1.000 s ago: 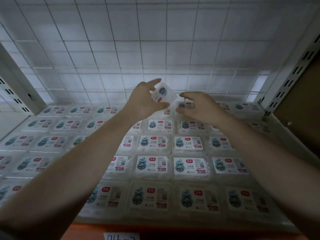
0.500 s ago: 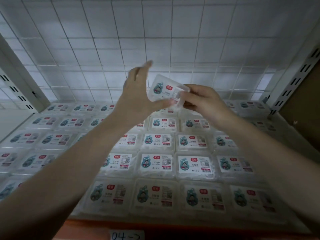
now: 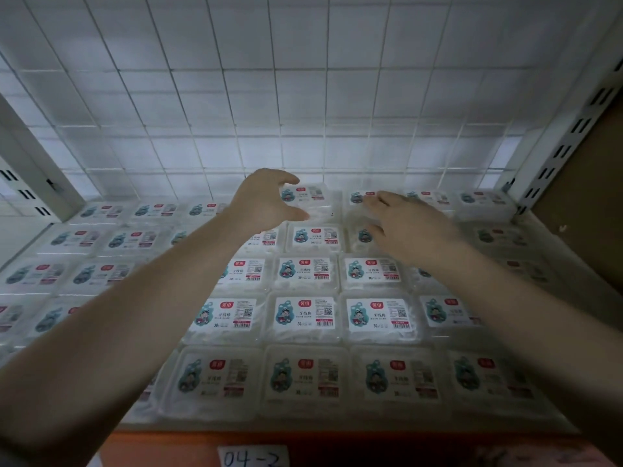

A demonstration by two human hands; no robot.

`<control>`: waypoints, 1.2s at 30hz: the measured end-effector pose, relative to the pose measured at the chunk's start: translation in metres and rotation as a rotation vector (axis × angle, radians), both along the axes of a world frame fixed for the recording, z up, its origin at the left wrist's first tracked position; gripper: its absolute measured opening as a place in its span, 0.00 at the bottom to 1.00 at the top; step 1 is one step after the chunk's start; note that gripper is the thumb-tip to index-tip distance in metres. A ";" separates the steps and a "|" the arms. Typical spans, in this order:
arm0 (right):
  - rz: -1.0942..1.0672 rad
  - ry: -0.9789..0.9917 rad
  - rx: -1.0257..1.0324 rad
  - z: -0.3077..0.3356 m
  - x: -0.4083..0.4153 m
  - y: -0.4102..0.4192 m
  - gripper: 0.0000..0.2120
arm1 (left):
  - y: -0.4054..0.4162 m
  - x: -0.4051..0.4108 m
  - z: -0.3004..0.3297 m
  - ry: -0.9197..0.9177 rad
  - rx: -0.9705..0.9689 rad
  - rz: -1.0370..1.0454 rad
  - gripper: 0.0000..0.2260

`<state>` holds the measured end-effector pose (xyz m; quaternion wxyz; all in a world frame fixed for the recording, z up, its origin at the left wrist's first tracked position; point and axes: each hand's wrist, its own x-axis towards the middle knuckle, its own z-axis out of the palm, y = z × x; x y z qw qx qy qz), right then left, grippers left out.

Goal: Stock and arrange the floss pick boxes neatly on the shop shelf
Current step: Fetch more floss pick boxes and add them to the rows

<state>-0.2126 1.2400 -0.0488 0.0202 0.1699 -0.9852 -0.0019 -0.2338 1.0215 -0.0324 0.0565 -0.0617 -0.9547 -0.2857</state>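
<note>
1. At the back row of the shelf, the left hand [image 3: 266, 203] curls thumb and fingers round a clear floss pick box [image 3: 308, 202], which sits on top of the rear stack, label up.
2. Beside it, the right hand [image 3: 404, 224] lies with fingers straight and slightly spread, fingertips resting on the neighbouring boxes [image 3: 362, 198]; it holds nothing.
3. Rows of identical boxes [image 3: 303, 315] cover the shelf, each showing white picks through its clear walls under a label with a cartoon figure and a barcode.
4. A white wire grid [image 3: 303, 96] backs the shelf; slotted uprights [image 3: 569, 129] stand at the sides, and a tag reading 04-2 [image 3: 253, 457] sits on the orange front edge [image 3: 168, 446].
5. Half a second ago both hands held the box in the air; now it is down in the back row and the right hand has let go.
</note>
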 end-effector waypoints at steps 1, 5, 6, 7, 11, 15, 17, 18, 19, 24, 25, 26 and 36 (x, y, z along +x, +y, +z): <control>-0.014 0.000 0.003 -0.001 0.002 -0.001 0.25 | 0.000 -0.004 -0.003 -0.012 -0.019 -0.011 0.29; -0.036 -0.020 -0.019 -0.004 0.005 -0.003 0.27 | 0.003 -0.013 -0.015 -0.033 0.008 -0.048 0.25; -0.030 -0.014 -0.016 -0.004 0.005 -0.004 0.27 | 0.004 -0.014 -0.017 -0.020 0.013 -0.057 0.24; -0.030 -0.012 -0.015 -0.005 0.005 -0.004 0.27 | 0.005 -0.014 -0.019 -0.002 0.014 -0.067 0.23; -0.062 -0.015 -0.026 0.001 0.009 -0.009 0.26 | 0.011 -0.012 -0.019 0.048 -0.065 -0.101 0.22; -0.107 0.107 0.013 0.009 0.028 -0.019 0.22 | 0.006 0.005 -0.008 0.085 -0.237 -0.118 0.20; -0.108 0.185 0.041 0.012 0.048 -0.026 0.22 | -0.001 0.024 -0.002 0.113 -0.255 -0.169 0.17; -0.099 0.215 0.053 0.012 0.059 -0.030 0.21 | -0.005 0.037 0.000 0.126 -0.266 -0.195 0.17; -0.088 0.235 0.060 0.013 0.071 -0.033 0.21 | -0.010 0.051 0.001 0.137 -0.283 -0.213 0.17; 0.033 0.316 -0.020 0.009 0.140 -0.044 0.19 | -0.043 0.141 0.000 0.329 -0.412 -0.199 0.15; 0.087 0.342 -0.044 0.007 0.154 -0.047 0.19 | -0.050 0.163 0.000 0.363 -0.425 -0.176 0.16; 0.145 0.353 -0.066 0.005 0.168 -0.049 0.21 | -0.057 0.185 -0.002 0.357 -0.427 -0.138 0.16; 0.681 0.267 -0.124 -0.015 0.262 -0.115 0.18 | -0.152 0.363 -0.044 0.112 -0.378 0.073 0.19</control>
